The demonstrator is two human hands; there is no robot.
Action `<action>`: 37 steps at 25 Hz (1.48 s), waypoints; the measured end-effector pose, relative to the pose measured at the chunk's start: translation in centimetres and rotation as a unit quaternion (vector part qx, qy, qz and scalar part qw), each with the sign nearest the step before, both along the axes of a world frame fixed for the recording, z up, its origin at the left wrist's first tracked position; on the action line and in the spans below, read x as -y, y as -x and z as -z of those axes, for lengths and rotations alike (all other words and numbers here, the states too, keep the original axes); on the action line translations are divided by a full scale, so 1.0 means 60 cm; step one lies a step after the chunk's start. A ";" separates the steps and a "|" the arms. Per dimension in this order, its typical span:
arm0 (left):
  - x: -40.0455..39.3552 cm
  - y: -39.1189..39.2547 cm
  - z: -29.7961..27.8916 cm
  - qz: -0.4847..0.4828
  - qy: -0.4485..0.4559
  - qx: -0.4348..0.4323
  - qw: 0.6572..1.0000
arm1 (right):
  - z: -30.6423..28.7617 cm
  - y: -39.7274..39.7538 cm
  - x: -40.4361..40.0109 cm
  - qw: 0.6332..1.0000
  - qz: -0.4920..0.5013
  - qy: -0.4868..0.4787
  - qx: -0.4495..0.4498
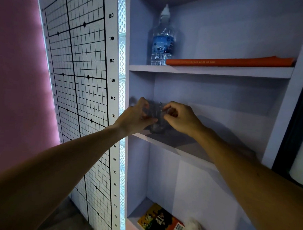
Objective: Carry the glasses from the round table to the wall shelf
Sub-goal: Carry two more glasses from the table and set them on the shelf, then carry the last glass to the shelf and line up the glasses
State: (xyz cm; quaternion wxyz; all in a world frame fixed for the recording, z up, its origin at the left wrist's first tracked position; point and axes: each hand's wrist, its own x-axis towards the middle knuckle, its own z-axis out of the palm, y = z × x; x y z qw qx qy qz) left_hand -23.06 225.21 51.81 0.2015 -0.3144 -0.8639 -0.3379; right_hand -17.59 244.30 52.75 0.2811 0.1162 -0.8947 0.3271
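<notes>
Two bare forearms, sleeveless as far as visible, entering from the lower left and lower right edges. Nothing worn on either: no watch, bracelet, glove or ring to be seen. Left hand [136, 116] and right hand [180, 118] both uncovered, with slender fingers and short nails where these show. Forearms long and lean, smooth, without tattoos or markings. Dim light, so fine detail hard to make out. Upper arms and shoulders outside the frame.
</notes>
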 end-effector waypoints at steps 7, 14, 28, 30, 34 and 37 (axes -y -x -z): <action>-0.003 -0.003 -0.003 -0.046 0.049 -0.012 0.998 | 0.001 0.003 -0.001 0.999 0.021 -0.027 0.014; 0.049 -0.020 -0.011 -0.073 0.118 -0.011 0.990 | 0.001 -0.023 0.051 0.989 0.026 -0.047 -0.139; 0.508 -0.402 0.639 -0.368 0.022 0.460 0.808 | 0.574 -0.093 0.353 0.896 -0.202 -0.134 0.373; 0.522 -0.563 0.784 -0.388 -0.025 0.588 0.709 | 0.722 -0.179 0.350 0.831 -0.200 -0.154 0.495; 0.469 -0.872 0.961 -0.383 -0.119 0.756 0.516 | 0.934 -0.389 0.318 0.622 -0.219 -0.269 0.702; 0.443 -0.982 0.993 -0.400 -0.195 0.774 0.451 | 0.965 -0.501 0.303 0.528 -0.188 -0.312 0.767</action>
